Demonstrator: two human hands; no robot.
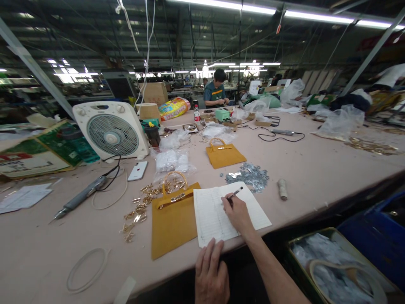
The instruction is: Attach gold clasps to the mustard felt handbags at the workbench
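An open notebook [210,219] with lined pages and some handwriting lies at the table's front edge. My right hand [238,214] rests on its right page, fingers closed round a dark pen [236,193]. At the notebook's lower edge is my left hand [211,270], fingers stretched out and fingertips touching the page, with nothing in it. Left of the notebook, partly beneath it, lies a mustard-yellow bag piece [174,223] with a handle and gold-coloured clasp. Small gold-coloured metal fittings [139,211] are scattered beside it. Behind the notebook sits a pile of small grey pieces [253,177].
A second yellow bag piece [226,156], a white fan [110,131], a phone [138,171], an electric screwdriver-like tool [82,196] and a thread spool [282,189] are on the table. A bin of plastic scraps [332,257] stands below right. Another person [215,93] sits across.
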